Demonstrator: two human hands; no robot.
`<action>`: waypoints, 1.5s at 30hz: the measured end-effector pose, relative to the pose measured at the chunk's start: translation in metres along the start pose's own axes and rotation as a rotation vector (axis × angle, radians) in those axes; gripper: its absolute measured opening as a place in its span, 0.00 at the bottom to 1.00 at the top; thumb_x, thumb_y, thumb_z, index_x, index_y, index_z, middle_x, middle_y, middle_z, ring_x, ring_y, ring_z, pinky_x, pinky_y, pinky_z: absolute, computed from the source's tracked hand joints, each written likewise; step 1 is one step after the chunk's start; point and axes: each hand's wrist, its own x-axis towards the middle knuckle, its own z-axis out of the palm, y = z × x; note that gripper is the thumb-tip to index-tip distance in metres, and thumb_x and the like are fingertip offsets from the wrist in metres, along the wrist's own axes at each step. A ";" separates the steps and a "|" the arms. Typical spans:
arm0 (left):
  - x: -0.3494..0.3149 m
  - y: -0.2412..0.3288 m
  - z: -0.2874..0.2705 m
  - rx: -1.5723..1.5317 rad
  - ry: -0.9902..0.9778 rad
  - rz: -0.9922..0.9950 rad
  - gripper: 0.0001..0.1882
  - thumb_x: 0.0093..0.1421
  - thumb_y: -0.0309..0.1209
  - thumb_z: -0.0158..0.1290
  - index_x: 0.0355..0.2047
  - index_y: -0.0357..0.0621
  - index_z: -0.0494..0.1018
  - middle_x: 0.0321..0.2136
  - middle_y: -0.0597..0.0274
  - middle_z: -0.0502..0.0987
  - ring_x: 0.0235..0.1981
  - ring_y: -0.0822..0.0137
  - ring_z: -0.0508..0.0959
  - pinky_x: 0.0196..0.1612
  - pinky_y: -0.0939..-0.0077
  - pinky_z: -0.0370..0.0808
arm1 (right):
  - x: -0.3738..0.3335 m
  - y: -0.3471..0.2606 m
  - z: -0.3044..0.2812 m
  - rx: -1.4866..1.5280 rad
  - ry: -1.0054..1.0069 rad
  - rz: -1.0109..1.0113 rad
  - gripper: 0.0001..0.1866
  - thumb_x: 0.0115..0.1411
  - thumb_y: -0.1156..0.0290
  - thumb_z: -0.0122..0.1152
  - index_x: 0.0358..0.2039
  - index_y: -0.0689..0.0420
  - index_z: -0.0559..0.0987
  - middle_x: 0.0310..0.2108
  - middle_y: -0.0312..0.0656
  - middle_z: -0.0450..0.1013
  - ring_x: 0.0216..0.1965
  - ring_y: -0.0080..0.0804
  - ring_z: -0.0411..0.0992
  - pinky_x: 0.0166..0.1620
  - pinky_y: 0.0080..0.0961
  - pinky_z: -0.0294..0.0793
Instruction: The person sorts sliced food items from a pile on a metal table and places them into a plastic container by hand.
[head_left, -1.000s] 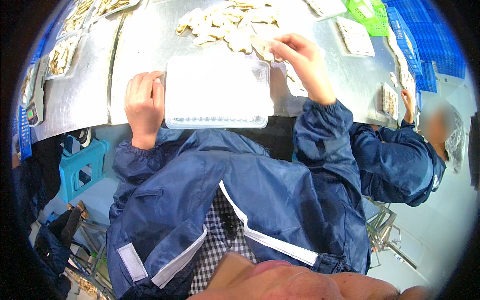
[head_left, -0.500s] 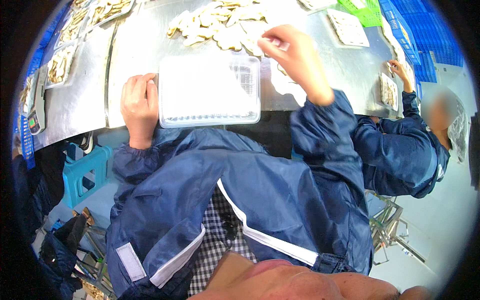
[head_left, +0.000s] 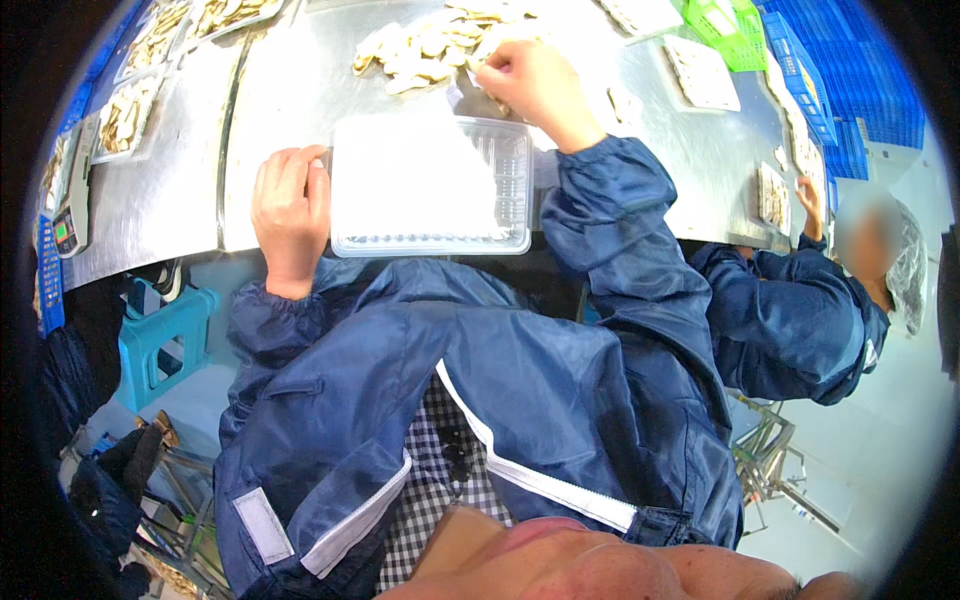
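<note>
metal table (head_left: 175,195) (glaring) bears pale slices (head_left: 425,52), a clear tray (head_left: 432,186)

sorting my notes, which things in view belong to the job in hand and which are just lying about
Likely the job's: clear plastic tray beside left hand; pale slices by right hand
Likely just lying about: green basket; teal stool

A turquoise plastic stool (head_left: 138,348) stands below the near edge of the brightly lit steel worktable (head_left: 180,190), blue crates (head_left: 875,85) beyond its right.
</note>
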 end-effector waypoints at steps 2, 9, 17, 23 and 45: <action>0.001 0.002 0.002 -0.014 0.010 0.021 0.07 0.60 0.20 0.53 0.38 0.40 0.78 0.33 0.54 0.77 0.35 0.52 0.76 0.40 0.61 0.73 | -0.003 0.006 -0.018 0.325 -0.143 0.259 0.13 0.59 0.62 0.65 0.32 0.59 0.85 0.28 0.38 0.80 0.29 0.22 0.75 0.34 0.21 0.72; 0.003 0.002 0.002 -0.009 0.007 0.018 0.07 0.60 0.20 0.53 0.38 0.40 0.78 0.33 0.55 0.78 0.35 0.53 0.76 0.40 0.61 0.73 | -0.022 0.021 -0.033 0.958 -0.221 0.374 0.10 0.67 0.64 0.61 0.38 0.57 0.84 0.32 0.36 0.81 0.31 0.16 0.75 0.36 0.13 0.71; 0.004 0.002 0.004 -0.009 -0.023 0.003 0.08 0.61 0.20 0.52 0.39 0.37 0.79 0.34 0.52 0.78 0.37 0.51 0.77 0.42 0.62 0.74 | -0.042 0.034 -0.049 0.996 -0.096 0.255 0.12 0.64 0.70 0.64 0.45 0.61 0.82 0.36 0.40 0.81 0.37 0.22 0.78 0.44 0.18 0.74; 0.003 0.003 0.003 0.006 -0.029 0.003 0.08 0.61 0.20 0.52 0.39 0.37 0.79 0.34 0.50 0.78 0.38 0.51 0.77 0.43 0.61 0.74 | -0.058 0.048 -0.054 0.956 -0.024 0.206 0.13 0.64 0.70 0.65 0.47 0.61 0.81 0.36 0.39 0.80 0.39 0.24 0.77 0.46 0.20 0.73; 0.005 0.008 0.005 0.062 -0.060 -0.001 0.09 0.62 0.20 0.50 0.38 0.36 0.80 0.34 0.51 0.79 0.38 0.51 0.78 0.44 0.62 0.74 | -0.108 0.126 -0.085 0.743 0.171 0.402 0.14 0.66 0.72 0.61 0.50 0.61 0.83 0.39 0.36 0.80 0.41 0.21 0.76 0.46 0.20 0.73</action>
